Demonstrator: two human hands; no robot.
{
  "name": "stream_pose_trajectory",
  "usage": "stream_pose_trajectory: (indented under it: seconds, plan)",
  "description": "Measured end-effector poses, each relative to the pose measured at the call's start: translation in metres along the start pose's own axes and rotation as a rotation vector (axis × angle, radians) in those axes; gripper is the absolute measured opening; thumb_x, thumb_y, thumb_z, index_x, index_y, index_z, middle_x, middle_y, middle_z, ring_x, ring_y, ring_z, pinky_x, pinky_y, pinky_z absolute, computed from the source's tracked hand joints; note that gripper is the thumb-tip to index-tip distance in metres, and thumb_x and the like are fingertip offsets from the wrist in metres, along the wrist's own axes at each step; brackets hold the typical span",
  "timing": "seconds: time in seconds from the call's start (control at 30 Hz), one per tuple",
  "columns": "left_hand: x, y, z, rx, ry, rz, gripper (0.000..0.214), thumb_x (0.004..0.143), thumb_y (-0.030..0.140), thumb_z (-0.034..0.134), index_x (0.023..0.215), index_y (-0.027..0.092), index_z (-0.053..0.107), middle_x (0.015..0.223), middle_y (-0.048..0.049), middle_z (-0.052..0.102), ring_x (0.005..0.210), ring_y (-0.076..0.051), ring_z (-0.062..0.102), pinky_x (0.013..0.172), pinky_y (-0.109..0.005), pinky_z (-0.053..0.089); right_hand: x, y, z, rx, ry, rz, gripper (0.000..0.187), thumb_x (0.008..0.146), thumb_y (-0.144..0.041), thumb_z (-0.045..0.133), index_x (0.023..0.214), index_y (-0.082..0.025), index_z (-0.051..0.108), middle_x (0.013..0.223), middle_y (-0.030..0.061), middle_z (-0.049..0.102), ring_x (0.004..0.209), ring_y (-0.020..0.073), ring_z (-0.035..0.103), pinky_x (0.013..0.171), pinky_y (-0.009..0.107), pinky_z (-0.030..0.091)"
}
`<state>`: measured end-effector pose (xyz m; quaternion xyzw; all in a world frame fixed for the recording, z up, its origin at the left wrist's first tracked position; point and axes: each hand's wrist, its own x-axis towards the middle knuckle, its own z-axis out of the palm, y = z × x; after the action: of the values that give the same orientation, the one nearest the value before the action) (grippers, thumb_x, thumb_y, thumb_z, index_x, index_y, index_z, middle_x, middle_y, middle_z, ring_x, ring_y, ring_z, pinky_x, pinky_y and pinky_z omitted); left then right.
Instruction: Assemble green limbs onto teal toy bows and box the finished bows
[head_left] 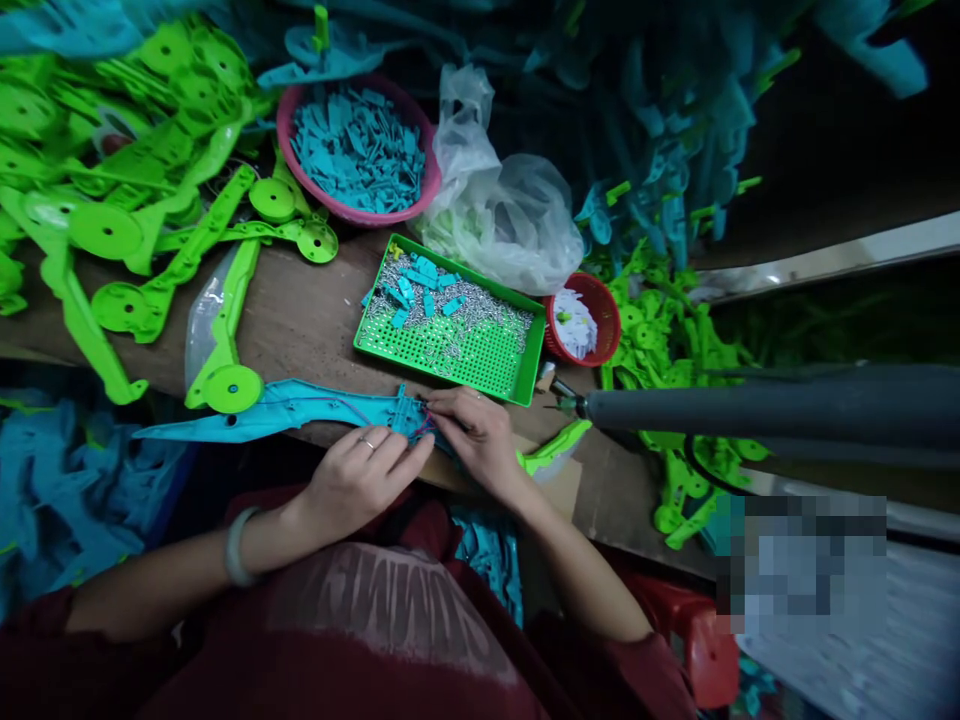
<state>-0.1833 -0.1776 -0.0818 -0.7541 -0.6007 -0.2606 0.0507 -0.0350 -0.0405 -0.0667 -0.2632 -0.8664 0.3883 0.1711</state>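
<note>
A long blue plastic shell half [300,405] lies along the table's front edge, its hollow inner side up. Thin reddish-purple wires [425,421] run inside it and bunch near its right part. My right hand [476,435] is closed there, thumb and fingers pinching at the wires. Just to the left, my left hand [367,475] is closed over the shell's near edge, its fingertips by the same wires; what it pinches is hidden. A bright green part with a round disc [232,388] overlaps the shell's upper edge.
A green perforated tray [450,365] holds small screws and blue pieces. Behind stand a pink bowl [283,125] of blue parts and a clear plastic bag [517,220]. A red basket [613,325] holds white pieces. A grey powered screwdriver [675,410] juts in from the right. Green parts [105,235] pile up left.
</note>
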Motion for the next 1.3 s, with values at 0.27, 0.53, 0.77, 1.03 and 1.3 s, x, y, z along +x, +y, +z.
stream_pose_trajectory:
  seconds: [0.27,0.53,0.77,1.03,1.3]
  plan:
    - [-0.001,-0.003,0.002,0.001,-0.073,0.042,0.03,0.094,0.006,0.044,0.119,0.003,0.06,0.081,-0.0071,0.064,0.074,-0.021,0.062,0.059,-0.031,0.051,0.0,0.006,0.001,0.019,-0.012,-0.071,0.011,0.093,-0.016,0.056,0.09,-0.019,0.066,0.099,0.0102,0.074,0.091,0.0185,0.068,0.08,0.036,0.054]
    - [-0.008,0.001,0.005,-0.082,-0.135,-0.038,0.034,0.094,0.013,0.048,0.124,0.0,0.058,0.11,-0.0182,0.064,0.097,-0.028,0.062,0.082,-0.04,0.055,-0.003,0.006,0.002,-0.109,-0.04,-0.073,0.014,0.096,-0.017,0.052,0.097,-0.018,0.066,0.117,0.0134,0.068,0.107,0.0196,0.064,0.089,0.037,0.055]
    - [-0.02,-0.008,0.014,-0.107,-0.128,0.06,0.032,0.095,0.006,0.043,0.122,-0.001,0.059,0.118,-0.0194,0.065,0.107,-0.029,0.062,0.091,-0.042,0.053,-0.018,-0.012,-0.01,-0.425,-0.024,-0.22,0.028,0.093,-0.015,0.057,0.12,-0.015,0.062,0.108,0.0134,0.067,0.097,0.0231,0.059,0.082,0.04,0.054]
    - [-0.006,-0.017,0.0,-0.075,-0.192,0.178,0.028,0.096,0.011,0.045,0.115,0.003,0.064,0.116,-0.0167,0.067,0.106,-0.027,0.062,0.092,-0.042,0.05,-0.02,-0.011,-0.001,-0.648,-0.218,-0.293,0.032,0.097,-0.015,0.042,0.122,-0.009,0.062,0.112,0.0167,0.066,0.095,0.0261,0.051,0.075,0.042,0.05]
    - [0.012,-0.016,-0.011,0.025,-0.275,0.229,0.033,0.094,0.021,0.059,0.123,0.007,0.061,0.104,-0.0112,0.067,0.098,-0.027,0.059,0.09,-0.042,0.048,-0.033,-0.008,-0.03,-0.301,0.023,-0.064,0.013,0.095,-0.019,0.052,0.102,-0.019,0.063,0.099,0.0085,0.061,0.094,0.0207,0.054,0.083,0.039,0.048]
